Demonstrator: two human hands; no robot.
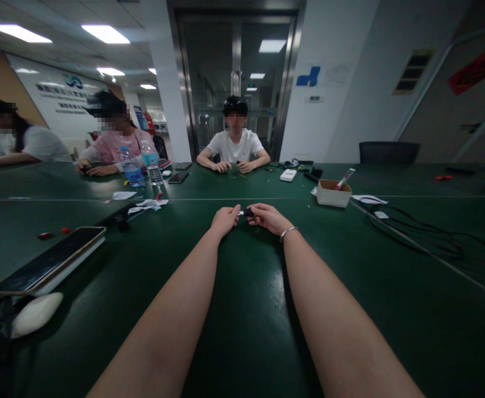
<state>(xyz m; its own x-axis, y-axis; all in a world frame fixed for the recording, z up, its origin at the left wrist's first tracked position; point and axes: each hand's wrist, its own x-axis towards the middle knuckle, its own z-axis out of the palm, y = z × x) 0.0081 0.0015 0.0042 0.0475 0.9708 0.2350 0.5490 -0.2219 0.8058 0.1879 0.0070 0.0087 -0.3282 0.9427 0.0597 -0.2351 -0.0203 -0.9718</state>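
Observation:
Both my arms reach forward over the green table (250, 309). Between my fingertips is a small black object with a silver end (248, 212); its exact kind is too small to make out. My left hand (224, 222) pinches the silver end, thumb on top. From the other side, my right hand (270, 219), with a silver bracelet at the wrist, grips the black part between thumb and fingers. The object lies roughly level, just above the tabletop, and the fingers partly cover both its ends.
At left lie a phone (51, 260) and a white rounded object (38, 314). Beyond are crumpled paper (147, 205) and water bottles (154, 168). To the right are a small box (332, 195) and black cables (422, 235). A person (234, 141) sits opposite; others sit at left.

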